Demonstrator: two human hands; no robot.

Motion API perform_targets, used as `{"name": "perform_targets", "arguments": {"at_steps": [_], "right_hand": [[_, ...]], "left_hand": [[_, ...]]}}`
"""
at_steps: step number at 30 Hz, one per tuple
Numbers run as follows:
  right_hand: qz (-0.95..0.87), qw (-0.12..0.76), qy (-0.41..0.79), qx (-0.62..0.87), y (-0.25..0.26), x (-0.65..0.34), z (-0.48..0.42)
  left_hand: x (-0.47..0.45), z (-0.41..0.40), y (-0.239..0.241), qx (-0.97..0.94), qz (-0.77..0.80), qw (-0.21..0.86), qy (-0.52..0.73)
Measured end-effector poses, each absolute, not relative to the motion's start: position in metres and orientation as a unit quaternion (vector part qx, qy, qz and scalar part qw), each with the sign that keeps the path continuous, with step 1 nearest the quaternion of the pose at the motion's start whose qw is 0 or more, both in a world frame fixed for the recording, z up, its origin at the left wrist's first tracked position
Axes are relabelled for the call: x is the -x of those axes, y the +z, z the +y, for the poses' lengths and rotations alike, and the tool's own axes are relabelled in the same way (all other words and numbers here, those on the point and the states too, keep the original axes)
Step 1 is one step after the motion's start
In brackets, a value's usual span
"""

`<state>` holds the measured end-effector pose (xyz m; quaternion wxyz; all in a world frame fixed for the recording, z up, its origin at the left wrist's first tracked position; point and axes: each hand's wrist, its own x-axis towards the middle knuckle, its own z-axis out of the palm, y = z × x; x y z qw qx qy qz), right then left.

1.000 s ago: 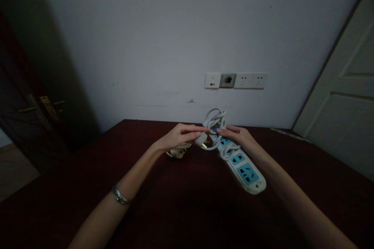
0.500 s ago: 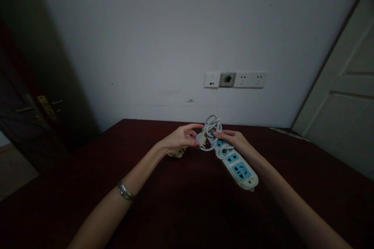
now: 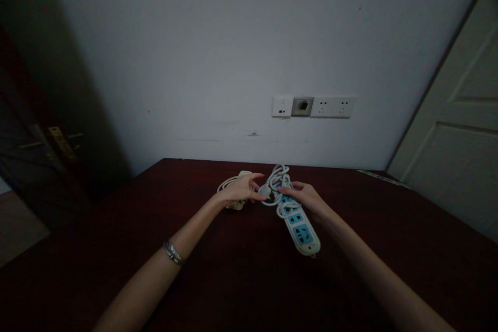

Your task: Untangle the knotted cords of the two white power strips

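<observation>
A white power strip [image 3: 300, 230] with blue sockets lies on the dark red table [image 3: 249, 280], its white cord [image 3: 280, 179] coiled over its far end. My right hand [image 3: 304, 195] grips the strip near the coil, fingers curled around it. My left hand [image 3: 240, 192] pinches the cord's white plug [image 3: 265, 191] between thumb and fingertips, just left of the coil. A silver bracelet [image 3: 173, 252] circles my left wrist.
A second pale cord or adapter [image 3: 232, 183] lies behind my left hand. Wall sockets [image 3: 314, 106] sit on the white wall beyond the table. A dark door with a brass handle [image 3: 58, 141] stands left, a white door [image 3: 459, 135] right.
Both hands have lowered the power strip from the air onto the table and drawn it slightly left. The coil sits lower, and the strip's near end now rests on the wood.
</observation>
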<state>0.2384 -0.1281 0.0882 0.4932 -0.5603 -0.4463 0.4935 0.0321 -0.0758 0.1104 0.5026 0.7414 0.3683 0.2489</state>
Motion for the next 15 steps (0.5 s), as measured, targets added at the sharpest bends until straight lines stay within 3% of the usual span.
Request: {"name": "perform_targets", "arguments": {"at_steps": [15], "right_hand": [[-0.385, 0.47, 0.463, 0.645, 0.052, -0.258, -0.059]], "left_hand": [[0.003, -0.047, 0.134, -0.687, 0.4, 0.501, 0.342]]}}
